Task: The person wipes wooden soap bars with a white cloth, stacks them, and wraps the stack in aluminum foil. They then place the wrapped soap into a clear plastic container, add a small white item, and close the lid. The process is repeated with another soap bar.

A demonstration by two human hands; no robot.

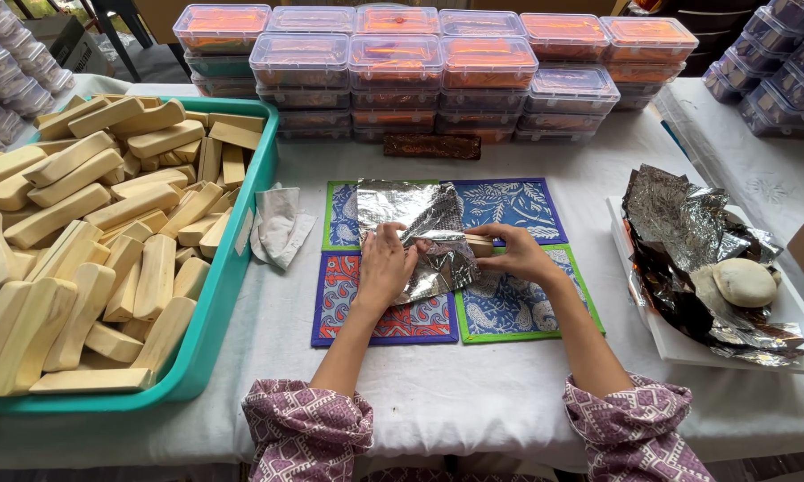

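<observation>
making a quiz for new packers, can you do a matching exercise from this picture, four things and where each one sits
Things:
1. pale bars
2. foil sheet
3. lidded boxes
4. white cloth

Places:
A. stacked along the far edge of the table
B. heaped in the green tray
C. between the left hand and right hand
D. between the tray and the patterned mats

Pairs: 1-B, 2-C, 3-A, 4-D

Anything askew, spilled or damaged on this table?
Nothing spilled or broken. A crumpled cloth lies loose beside the green tray, and the foil pile on the white board is heaped untidily.
</observation>
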